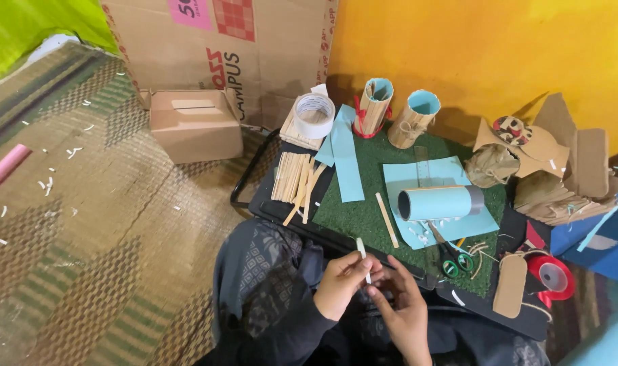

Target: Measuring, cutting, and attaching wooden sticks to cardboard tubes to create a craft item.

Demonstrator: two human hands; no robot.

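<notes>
Both hands meet low in the middle of the view, just in front of the small black table (pixel 268 203). My left hand (pixel 341 283) pinches a thin white stick (pixel 362 252) that points upward. My right hand (pixel 405 303) touches the lower end of the same stick with its fingertips. On the green mat (pixel 363 213) beyond the hands lie a loose wooden stick (pixel 386 219), a cylinder wrapped in light blue paper (pixel 439 202) and a light blue paper sheet (pixel 427 175).
A pile of wooden sticks (pixel 293 177), a tape roll (pixel 314 115), two stick-clad cups (pixel 373 107) (pixel 413 118), green-handled scissors (pixel 450 256), a red ribbon spool (pixel 551 276) and cardboard scraps (pixel 560 169) crowd the table. A cardboard box (pixel 195 125) stands on the woven floor mat (pixel 85 224).
</notes>
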